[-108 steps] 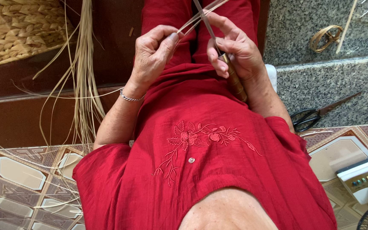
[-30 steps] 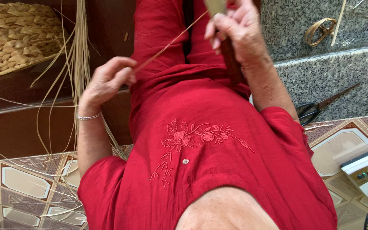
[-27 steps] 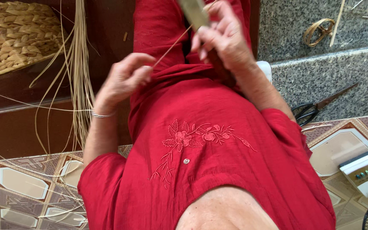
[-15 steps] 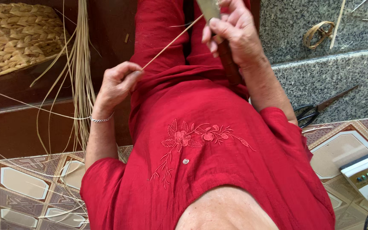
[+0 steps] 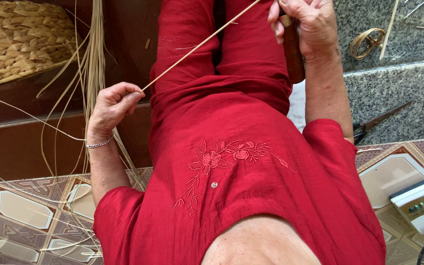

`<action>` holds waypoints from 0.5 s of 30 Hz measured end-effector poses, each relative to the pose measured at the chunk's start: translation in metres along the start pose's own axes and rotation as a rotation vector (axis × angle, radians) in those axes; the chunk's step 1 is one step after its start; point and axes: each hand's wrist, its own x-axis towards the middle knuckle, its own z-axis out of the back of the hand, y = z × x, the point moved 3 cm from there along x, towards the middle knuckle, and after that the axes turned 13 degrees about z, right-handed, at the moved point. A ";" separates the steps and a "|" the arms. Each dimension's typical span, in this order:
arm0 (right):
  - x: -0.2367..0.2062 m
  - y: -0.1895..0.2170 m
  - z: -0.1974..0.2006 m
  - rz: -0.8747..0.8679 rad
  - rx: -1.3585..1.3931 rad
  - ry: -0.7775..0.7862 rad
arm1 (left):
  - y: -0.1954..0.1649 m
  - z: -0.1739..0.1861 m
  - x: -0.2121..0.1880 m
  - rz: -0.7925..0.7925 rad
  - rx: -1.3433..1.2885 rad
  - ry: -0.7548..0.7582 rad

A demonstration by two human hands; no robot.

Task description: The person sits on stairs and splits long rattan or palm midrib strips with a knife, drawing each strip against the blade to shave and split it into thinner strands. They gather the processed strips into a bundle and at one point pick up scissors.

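My left hand (image 5: 113,105) pinches the end of a thin pale reed strip (image 5: 197,46) out at the left of my lap. The strip runs taut, up and to the right, to my right hand (image 5: 304,24) at the top of the view. That hand is closed around a dark brown wooden handle (image 5: 294,56), which points down toward my red clothing. The tool's working end is hidden by the fingers and the frame edge. A thin silver bracelet circles my left wrist.
A bundle of long pale reeds (image 5: 92,68) hangs at the left, with loose strands on the patterned tile floor (image 5: 20,211). A woven mat (image 5: 18,39) lies top left. Scissors (image 5: 379,122) and a coiled strip (image 5: 366,41) rest on the granite step (image 5: 398,93). A white device (image 5: 423,201) sits lower right.
My left hand has pulled the strip down and out to the left, drawing it longer and taut. My right hand has stayed near the top with the handle.
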 end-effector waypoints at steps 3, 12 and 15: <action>0.000 -0.001 0.018 0.024 -0.099 -0.048 | 0.000 0.003 -0.003 0.010 -0.035 0.022; 0.000 -0.010 0.065 0.019 0.015 -0.046 | -0.014 -0.007 0.002 0.010 0.087 0.015; 0.001 -0.003 0.073 0.044 -0.119 -0.016 | -0.024 -0.009 -0.001 0.024 0.112 0.016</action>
